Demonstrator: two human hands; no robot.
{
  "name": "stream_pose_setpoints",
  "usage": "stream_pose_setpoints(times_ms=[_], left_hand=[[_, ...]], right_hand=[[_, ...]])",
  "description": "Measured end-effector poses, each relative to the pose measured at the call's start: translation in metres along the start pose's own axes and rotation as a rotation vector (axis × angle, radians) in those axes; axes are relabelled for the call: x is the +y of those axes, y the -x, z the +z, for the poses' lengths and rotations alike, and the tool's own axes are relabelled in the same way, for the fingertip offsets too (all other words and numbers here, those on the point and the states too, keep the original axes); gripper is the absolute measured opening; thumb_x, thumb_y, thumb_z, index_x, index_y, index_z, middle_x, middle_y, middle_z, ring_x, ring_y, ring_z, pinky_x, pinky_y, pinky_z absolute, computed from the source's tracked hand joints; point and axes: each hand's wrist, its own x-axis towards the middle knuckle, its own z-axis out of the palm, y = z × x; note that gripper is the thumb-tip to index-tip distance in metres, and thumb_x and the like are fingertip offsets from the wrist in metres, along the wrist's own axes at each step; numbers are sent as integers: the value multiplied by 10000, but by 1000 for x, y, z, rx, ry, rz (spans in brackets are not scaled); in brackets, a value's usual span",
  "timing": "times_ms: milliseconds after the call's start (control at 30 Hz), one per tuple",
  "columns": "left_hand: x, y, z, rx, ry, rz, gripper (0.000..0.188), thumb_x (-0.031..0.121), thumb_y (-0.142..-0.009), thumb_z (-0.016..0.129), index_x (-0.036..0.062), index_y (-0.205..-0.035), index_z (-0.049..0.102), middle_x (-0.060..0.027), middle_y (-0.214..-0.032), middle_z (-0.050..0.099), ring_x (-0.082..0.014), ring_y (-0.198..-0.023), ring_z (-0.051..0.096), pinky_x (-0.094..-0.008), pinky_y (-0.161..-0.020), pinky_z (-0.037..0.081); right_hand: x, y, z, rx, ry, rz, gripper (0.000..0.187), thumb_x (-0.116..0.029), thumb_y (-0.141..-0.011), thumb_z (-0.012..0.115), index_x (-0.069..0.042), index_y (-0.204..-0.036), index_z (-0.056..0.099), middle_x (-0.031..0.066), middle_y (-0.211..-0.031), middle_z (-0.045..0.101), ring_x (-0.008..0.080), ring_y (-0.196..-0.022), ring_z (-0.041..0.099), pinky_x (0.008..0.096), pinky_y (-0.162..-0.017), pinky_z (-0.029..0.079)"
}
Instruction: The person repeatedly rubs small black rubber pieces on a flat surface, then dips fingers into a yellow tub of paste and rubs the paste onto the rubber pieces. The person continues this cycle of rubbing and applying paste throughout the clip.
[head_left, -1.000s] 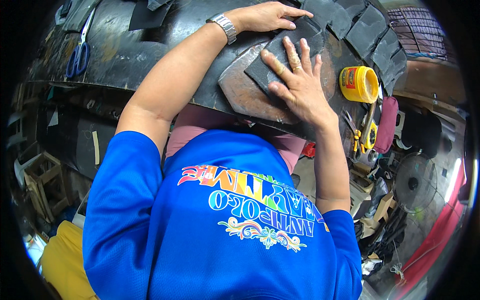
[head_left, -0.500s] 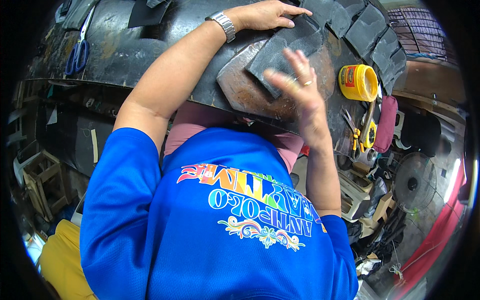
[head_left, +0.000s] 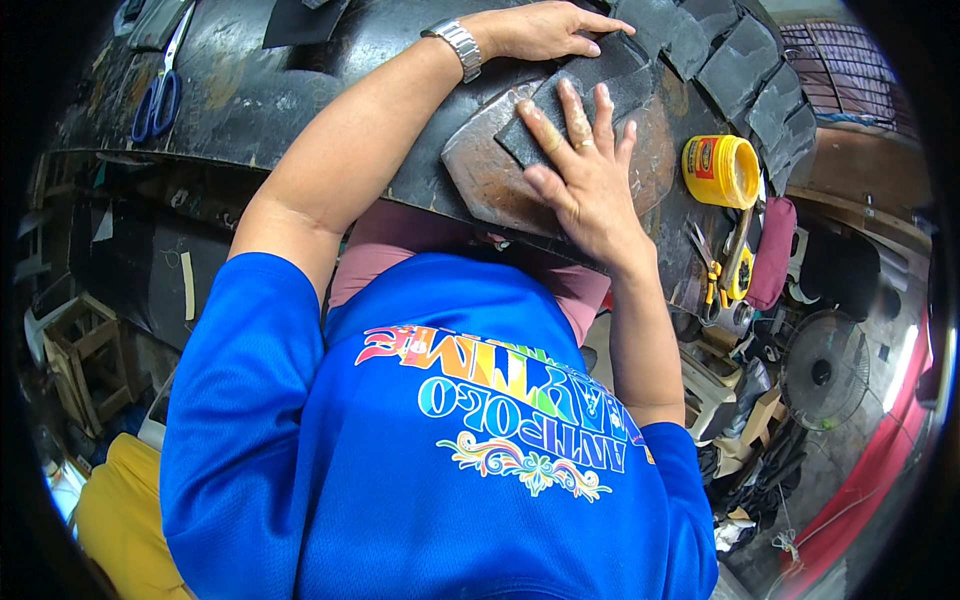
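A dark grey textured sheet, maybe leather or foam, lies on a worn brown slab at the table's edge. My right hand is flat on the sheet, fingers spread, hiding its middle. At the sheet's far edge my left hand rests, index finger stretched along the top corner and thumb apart from it. A metal watch is on my left wrist.
An open yellow jar stands right of the slab, above yellow-handled scissors and a maroon pouch. Several dark cut pieces overlap at the far right. Blue-handled scissors lie far left on the black table.
My right hand has come down from a blurred position above the sheet and now lies flat on it with fingers spread. My left hand stays at the far edge.
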Motion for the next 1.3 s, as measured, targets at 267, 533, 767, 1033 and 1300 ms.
stream_pose_setpoints(times_ms=[267, 533, 767, 1033, 1300], left_hand=[[5, 0, -1, -9, -20, -16, 561, 110, -961, 560, 75, -1506, 433, -268, -1300, 626, -328, -1200, 617, -394, -1038, 447], [-1, 1, 0, -8, -27, -7, 574, 115, -960, 557, 71, -1515, 416, -275, -1320, 611, -346, -1212, 609, -404, -1045, 444], [0, 2, 0, -6, -77, -3, 583, 122, -954, 557, 74, -1517, 413, -280, -1329, 603, -364, -1230, 599, -405, -1058, 438], [2, 4, 0, 16, -74, 25, 572, 123, -956, 552, 65, -1509, 419, -282, -1344, 592, -368, -1250, 588, -406, -1073, 429], [3, 4, 0, -2, -64, 2, 571, 124, -960, 555, 64, -1511, 415, -282, -1349, 589, -367, -1262, 579, -406, -1077, 424]], right_hand=[[-12, 20, -17, -31, -185, -97, 612, -696, -958, 403, -340, -1424, 578, 127, -1653, 255, 376, -1551, 66, 695, -1158, -19], [2, 39, -8, -50, 186, 77, 717, -727, -927, 386, -345, -1533, 424, 121, -1672, 180, 403, -1539, 71, 719, -1145, 49], [16, 63, -29, -57, -309, 13, 677, -693, -998, 296, -244, -1315, 691, 131, -1630, 316, 371, -1547, 80, 618, -1196, -18], [17, 46, -6, 120, 293, 190, 733, -679, -929, 465, -229, -1508, 478, 110, -1653, 253, 359, -1545, 119, 695, -1161, -8], [-27, 74, -7, 44, 201, 63, 785, -742, -884, 463, -209, -1455, 548, 109, -1639, 290, 354, -1544, 135, 637, -1185, -71]])
